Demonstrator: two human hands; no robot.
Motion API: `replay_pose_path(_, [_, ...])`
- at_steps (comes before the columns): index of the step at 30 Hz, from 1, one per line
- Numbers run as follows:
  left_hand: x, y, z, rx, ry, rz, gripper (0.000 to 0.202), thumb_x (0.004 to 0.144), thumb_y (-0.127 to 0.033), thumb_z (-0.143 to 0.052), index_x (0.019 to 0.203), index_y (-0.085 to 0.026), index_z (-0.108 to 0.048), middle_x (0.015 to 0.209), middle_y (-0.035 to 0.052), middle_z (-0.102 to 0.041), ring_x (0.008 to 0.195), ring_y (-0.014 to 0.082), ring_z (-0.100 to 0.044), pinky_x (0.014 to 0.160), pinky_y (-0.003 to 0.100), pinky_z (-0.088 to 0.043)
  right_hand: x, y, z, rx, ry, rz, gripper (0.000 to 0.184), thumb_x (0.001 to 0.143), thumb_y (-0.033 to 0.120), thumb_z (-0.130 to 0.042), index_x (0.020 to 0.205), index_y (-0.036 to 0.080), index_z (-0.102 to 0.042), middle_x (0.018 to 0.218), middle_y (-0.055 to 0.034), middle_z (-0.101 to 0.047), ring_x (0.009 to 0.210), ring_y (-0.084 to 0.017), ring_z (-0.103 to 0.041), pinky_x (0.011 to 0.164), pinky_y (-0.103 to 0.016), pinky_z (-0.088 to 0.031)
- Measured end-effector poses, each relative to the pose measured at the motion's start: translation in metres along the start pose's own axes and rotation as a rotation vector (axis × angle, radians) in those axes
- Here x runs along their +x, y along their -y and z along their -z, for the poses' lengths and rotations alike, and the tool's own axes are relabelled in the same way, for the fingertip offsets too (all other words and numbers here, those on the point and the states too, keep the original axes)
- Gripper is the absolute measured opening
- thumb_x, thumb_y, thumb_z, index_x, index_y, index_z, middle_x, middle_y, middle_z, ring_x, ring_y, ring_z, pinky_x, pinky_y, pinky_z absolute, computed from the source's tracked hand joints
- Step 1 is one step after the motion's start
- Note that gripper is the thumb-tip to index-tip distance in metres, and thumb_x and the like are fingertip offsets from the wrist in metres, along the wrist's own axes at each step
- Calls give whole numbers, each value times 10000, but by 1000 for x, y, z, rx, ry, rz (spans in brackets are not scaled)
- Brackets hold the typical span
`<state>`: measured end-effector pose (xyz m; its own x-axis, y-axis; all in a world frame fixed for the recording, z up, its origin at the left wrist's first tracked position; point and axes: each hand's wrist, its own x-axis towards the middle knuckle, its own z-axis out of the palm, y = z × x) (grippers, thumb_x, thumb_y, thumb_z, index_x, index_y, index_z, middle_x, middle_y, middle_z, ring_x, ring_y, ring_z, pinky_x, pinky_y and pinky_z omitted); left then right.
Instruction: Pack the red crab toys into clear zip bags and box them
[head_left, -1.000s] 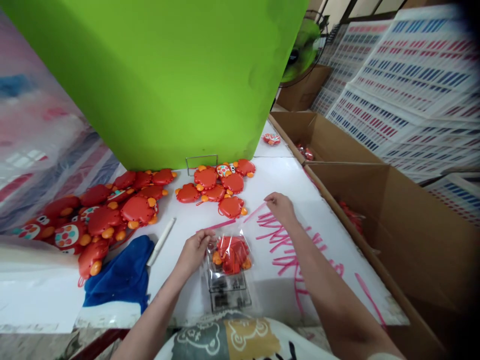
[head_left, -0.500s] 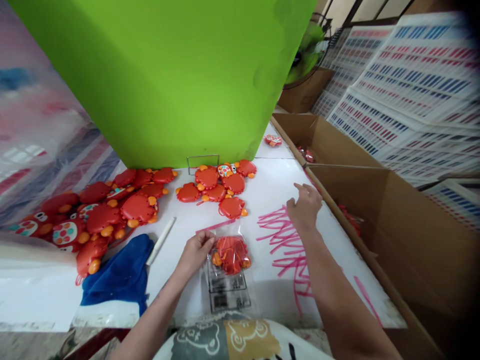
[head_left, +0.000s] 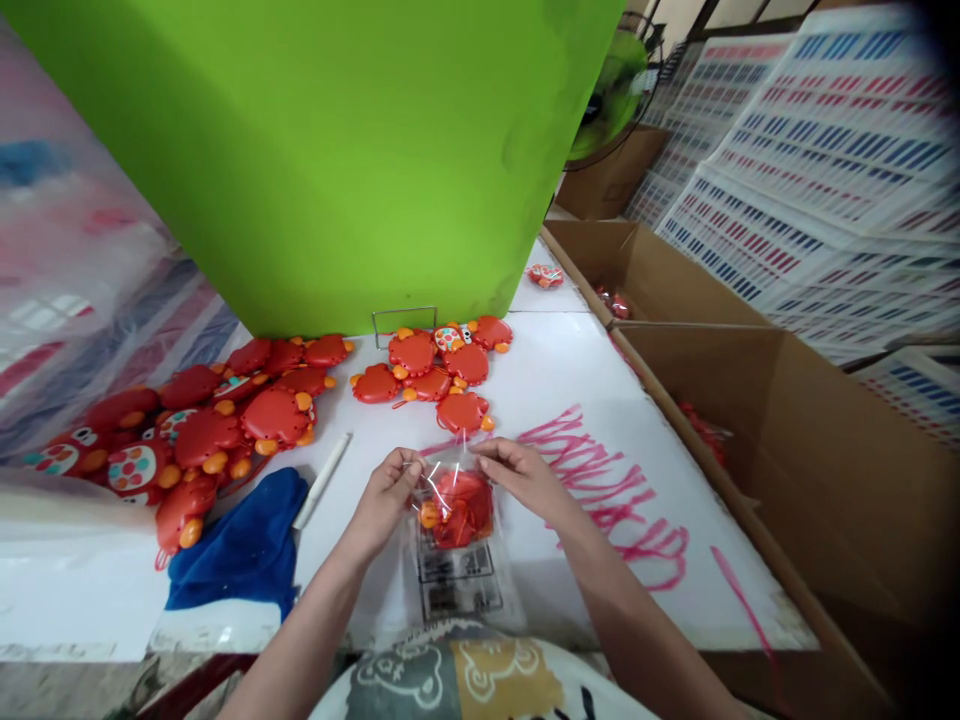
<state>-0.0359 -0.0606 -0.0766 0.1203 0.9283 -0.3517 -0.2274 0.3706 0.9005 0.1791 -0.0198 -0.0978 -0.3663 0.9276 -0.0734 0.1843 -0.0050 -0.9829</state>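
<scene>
A clear plastic bag (head_left: 442, 468) lies in front of me with a red and orange crab toy (head_left: 463, 505) inside. My left hand (head_left: 391, 495) pinches the bag's upper left corner. On the other side, the fingers of my right hand (head_left: 521, 478) are closed on its upper right corner. Beneath the toy, black print shows on flat plastic; I cannot tell whether that is the same bag or others under it. Just beyond my hands sits a small group of loose crab toys (head_left: 427, 365), mostly back side up.
A larger pile of crab toys (head_left: 206, 435) is at left, near a blue cloth (head_left: 240, 545) and a white stick (head_left: 322, 482). A tall green panel (head_left: 360, 160) stands behind. Pink streaks (head_left: 600, 490) mark the tabletop. Open cardboard boxes (head_left: 795, 450) stand along the right edge.
My right hand has come in from the right side of the table and closed on the bag's upper right corner. My left hand has stayed on the left corner.
</scene>
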Motion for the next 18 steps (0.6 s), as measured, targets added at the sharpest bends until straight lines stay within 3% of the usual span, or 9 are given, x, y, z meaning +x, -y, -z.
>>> replay_pose_path(4, [4, 1, 4, -16, -26, 24, 510, 679, -526, -698, 1004, -157, -562, 872, 81, -706, 628, 135, -619, 502, 198, -427, -2, 3, 3, 114, -30, -25, 189, 772, 324, -614, 879, 169, -627, 726, 3, -641, 634, -122, -568, 601, -252, -437])
replay_pose_path(10, [2, -8, 4, -104, -43, 107, 600, 623, -473, -754, 1100, -147, -589, 995, 123, -703, 741, 193, -662, 539, 239, -486, -8, 6, 11, 240, -119, -67, 217, 715, 258, -625, 915, 187, -672, 682, -2, -657, 616, -133, -570, 572, -253, -430])
replay_pose_path(12, [0, -11, 3, -120, -43, 113, 515, 631, -427, -744, 1044, -149, -612, 961, 108, -707, 717, 185, -660, 516, 230, -477, -10, 8, 12, 211, -149, -77, 130, 691, 233, -612, 786, 186, -687, 684, -16, -667, 619, -142, -570, 584, -267, -445])
replay_pose_path(14, [0, -13, 2, -117, -56, 97, 338, 640, -363, -710, 886, -145, -632, 782, 58, -701, 580, 137, -614, 460, 204, -438, -11, 9, 13, 180, -148, -66, 89, 667, 197, -587, 680, 192, -674, 660, -16, -663, 614, -146, -565, 585, -272, -450])
replay_pose_path(16, [-1, -13, 1, -119, -60, 67, 169, 638, -294, -648, 707, -152, -587, 572, -8, -610, 442, 87, -509, 410, 182, -386, -11, 9, 15, 172, -134, -38, 99, 658, 169, -564, 645, 197, -658, 637, -8, -649, 618, -148, -565, 589, -271, -451])
replay_pose_path(18, [-1, -13, 2, -141, -48, 32, 109, 626, -252, -591, 625, -168, -523, 479, -45, -509, 398, 73, -438, 390, 176, -359, -11, 7, 18, 175, -95, 4, 89, 671, 168, -561, 636, 195, -638, 640, -5, -635, 635, -150, -565, 608, -275, -452])
